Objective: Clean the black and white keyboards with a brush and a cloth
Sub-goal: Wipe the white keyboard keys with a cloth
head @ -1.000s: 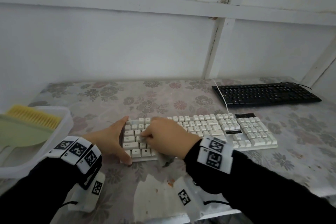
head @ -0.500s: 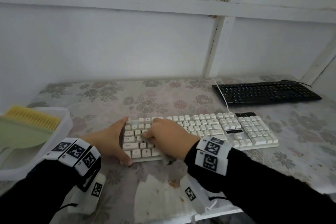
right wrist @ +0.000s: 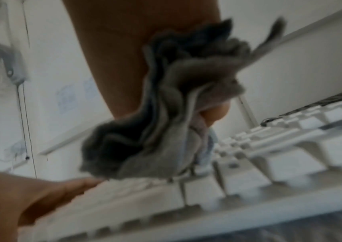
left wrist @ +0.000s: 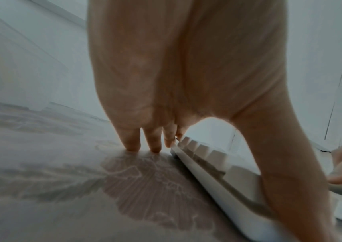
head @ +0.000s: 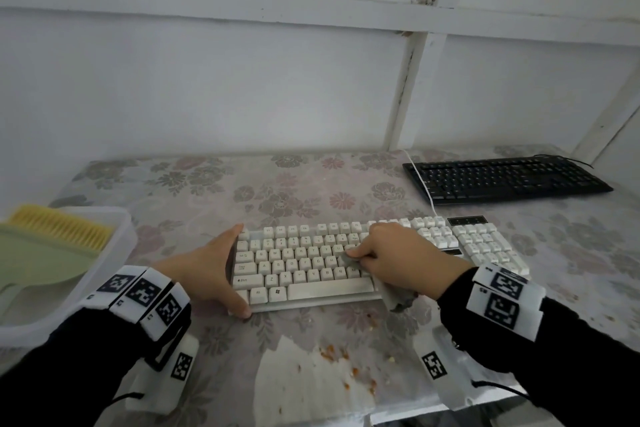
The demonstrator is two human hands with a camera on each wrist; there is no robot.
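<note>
Since the earlier frames the right hand (head: 405, 263) with the grey cloth (head: 398, 298) has moved to the right along the white keyboard (head: 311, 274), from its left end to near the middle; the left hand (head: 211, 274) has stayed at the left end.

At the far left a clear plastic tub (head: 114, 253) stands on the flowered tablecloth (head: 311, 191). In it lies a pale green brush (head: 38, 253) with yellow bristles, untouched.

Next, the left hand braces the left end of the white keyboard. Its fingers (left wrist: 132, 139) are straight and close together: in the left wrist view two tips touch the cloth-covered table just beside the keyboard's far corner and the others touch that corner. The thumb lies along the front edge. The hand grips nothing.

The white keyboard lies flat, near the front of the table, with cream keys and a white cable going to the back.

The right hand is curled around the bunched cloth and presses it on the keys of the middle rows. The cloth is grey, crumpled in folds (right wrist: 165, 106), and its loose end hangs out under the wrist over the front edge of the keyboard.

At the far right, at the back, the black keyboard (head: 502, 177) lies apart from both hands.
</note>
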